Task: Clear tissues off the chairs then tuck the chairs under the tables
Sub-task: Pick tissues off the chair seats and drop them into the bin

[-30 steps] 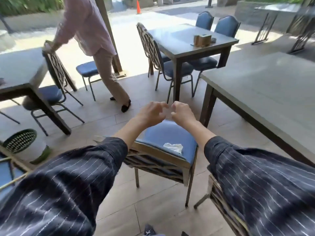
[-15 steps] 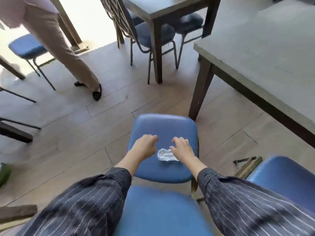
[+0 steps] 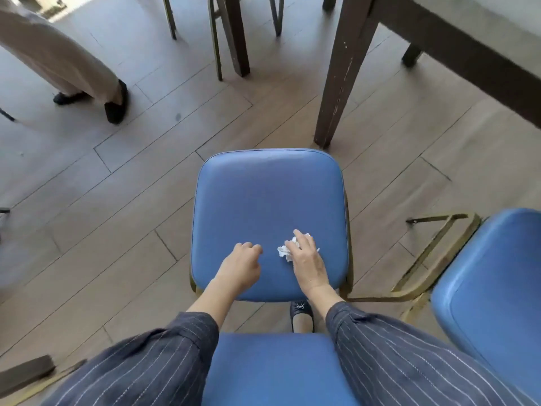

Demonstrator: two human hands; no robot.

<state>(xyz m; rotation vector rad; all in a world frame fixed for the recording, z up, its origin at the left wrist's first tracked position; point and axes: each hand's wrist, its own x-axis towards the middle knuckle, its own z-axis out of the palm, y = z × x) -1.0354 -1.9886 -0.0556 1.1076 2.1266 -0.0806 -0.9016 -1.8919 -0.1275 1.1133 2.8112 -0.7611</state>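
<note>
Two hands over a blue chair (image 3: 269, 194), one on the tissue (image 3: 282, 252).

The crumpled white tissue lies on the lower right part of the seat at mid-frame. The right hand (image 3: 307, 265) covers it, grip spread, with nearly straight fingers (image 3: 297, 235) touching the paper (not closed round it, as far as shows). Just beside it to the left, the left hand (image 3: 241, 266) hovers over the seat, its grip narrow, fingers curled with nothing visible in them. The surface (image 3: 497, 13) fills the upper right of the frame, its dark leg (image 3: 339, 77) just beyond the seat's far edge. A second blue chair (image 3: 491, 288) sits at the right edge.
</note>
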